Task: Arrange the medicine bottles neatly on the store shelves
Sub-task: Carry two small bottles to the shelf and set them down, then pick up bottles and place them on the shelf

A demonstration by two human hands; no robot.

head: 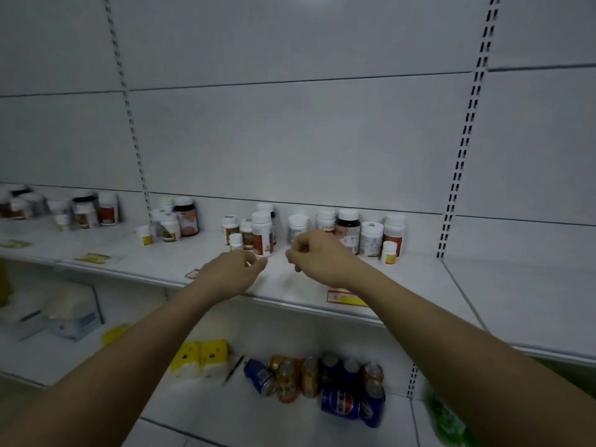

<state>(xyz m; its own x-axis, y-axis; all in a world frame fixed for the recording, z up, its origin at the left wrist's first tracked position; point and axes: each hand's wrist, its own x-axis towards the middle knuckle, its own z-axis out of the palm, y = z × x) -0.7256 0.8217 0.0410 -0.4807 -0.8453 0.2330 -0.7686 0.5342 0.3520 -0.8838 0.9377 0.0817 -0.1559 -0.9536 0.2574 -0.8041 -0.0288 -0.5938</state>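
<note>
Medicine bottles stand in loose clusters along the back of a white shelf (419, 285). One cluster with a tall white-capped bottle (262, 233) is at the centre, another with a dark bottle (347, 230) is to its right, and more bottles (175, 222) stand further left. My left hand (230, 271) hovers over the shelf just in front of the tall bottle, fingers curled, holding nothing. My right hand (317, 254) hangs in front of the right cluster with fingers loosely curled and no bottle in it. Both hands are close together, apart from the bottles.
Price tags (346, 298) lie on the shelf's front edge. On the lower shelf lie several soda cans (338, 403), yellow-and-white packs (200, 358) and a box (77, 321) at the left. A green packet (446, 417) is at the lower right. Slotted uprights (461, 156) divide the back wall.
</note>
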